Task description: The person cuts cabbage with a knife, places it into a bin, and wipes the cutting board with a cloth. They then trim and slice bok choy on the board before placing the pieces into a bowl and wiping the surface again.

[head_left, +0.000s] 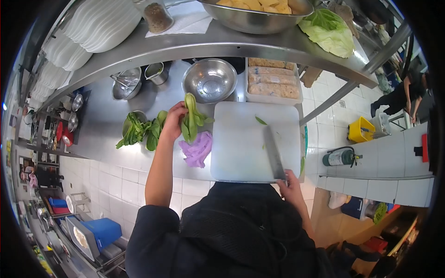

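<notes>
Steel kitchen counter (104, 116), shelf overhead. White cutting board (241, 143) lies between your hands. Steel bowl (209, 79) sits just beyond your left hand (174, 121). Loose greens (139, 129) lie just left of it. Your left hand is closed around bok choy (191, 119), held beside board's left edge. Your right hand (292, 183) grips handle of knife (273, 153) at board's near edge, blade resting on board. Purple cloth (197, 149) sits just nearer than left hand, touching board.

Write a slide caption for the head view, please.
Left hand holds a leafy green beside the cutting board; right hand grips a knife.
</notes>
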`<state>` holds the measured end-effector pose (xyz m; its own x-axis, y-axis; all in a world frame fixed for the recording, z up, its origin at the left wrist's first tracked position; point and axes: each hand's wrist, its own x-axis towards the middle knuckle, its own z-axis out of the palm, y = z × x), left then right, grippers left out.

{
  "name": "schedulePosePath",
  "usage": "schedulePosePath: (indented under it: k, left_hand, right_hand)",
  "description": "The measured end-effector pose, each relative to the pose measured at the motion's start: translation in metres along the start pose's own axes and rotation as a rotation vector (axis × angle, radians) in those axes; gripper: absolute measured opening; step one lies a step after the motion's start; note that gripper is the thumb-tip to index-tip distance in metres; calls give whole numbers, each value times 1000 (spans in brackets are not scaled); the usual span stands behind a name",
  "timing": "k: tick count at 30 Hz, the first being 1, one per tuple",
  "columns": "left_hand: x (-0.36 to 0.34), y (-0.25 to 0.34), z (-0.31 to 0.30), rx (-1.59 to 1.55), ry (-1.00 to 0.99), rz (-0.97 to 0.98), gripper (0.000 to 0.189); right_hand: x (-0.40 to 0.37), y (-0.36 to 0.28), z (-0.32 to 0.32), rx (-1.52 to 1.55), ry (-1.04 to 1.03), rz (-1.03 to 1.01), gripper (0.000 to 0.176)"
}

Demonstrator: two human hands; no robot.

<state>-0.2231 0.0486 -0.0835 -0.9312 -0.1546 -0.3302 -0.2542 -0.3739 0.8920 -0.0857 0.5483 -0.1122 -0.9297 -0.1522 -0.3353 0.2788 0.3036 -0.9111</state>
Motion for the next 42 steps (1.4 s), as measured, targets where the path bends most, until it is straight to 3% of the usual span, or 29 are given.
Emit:
schedulePosePath:
  k: [2,3,5,7,10,12,14,16,17,19,20,22,24,27,30,42]
  left_hand:
    - [-22,4,41,-129,-85,18,31]
    - [-26,2,57,-214,-187,69,37]
    - [-28,-5,79,-336,-363,98,43]
    - [-33,-8,108,-384,-401,50,41]
    - [-41,-26,130,-410,-397,11,38]
    - [-39,-51,137,-151,-337,71,35]
    - [-59,-63,157,-20,-364,117,26]
    - [-71,-87,171,529,-324,434,24]
    - [-76,-98,179,520,-313,421,24]
    - [-91,-118,188,1103,-323,896,28]
    - [-94,-136,182,1101,-316,872,28]
    - [-92,-179,166,1198,-368,891,35]
    - [-98,-182,162,1185,-340,901,34]
    - [-104,-187,160,1136,-328,873,31]
    - [-99,-187,161,1116,-343,840,28]
    - [-100,-185,159,1132,-346,836,26]
  right_hand:
    - [-3,-18,3,-16,-282,137,37]
    - [9,12,12,-145,-277,-216,34]
    - [31,3,27,-20,-426,-53,30]
    - [59,-1,43,93,-462,71,29]
    - [82,3,55,165,-319,65,33]
    - [84,6,51,220,-44,115,37]
    - [73,32,24,201,-3,75,39]
    - [52,45,-1,204,234,64,39]
    - [49,55,-14,193,224,77,39]
    - [40,64,-32,-204,350,-105,39]
    - [33,70,-36,-211,333,-90,39]
    - [18,21,-35,-102,217,80,43]
    - [7,-10,-22,-191,170,55,41]
    - [0,-34,4,-308,8,-173,36]
    - [6,-45,21,-363,-114,-155,36]
    - [17,-61,37,-537,-194,-100,37]
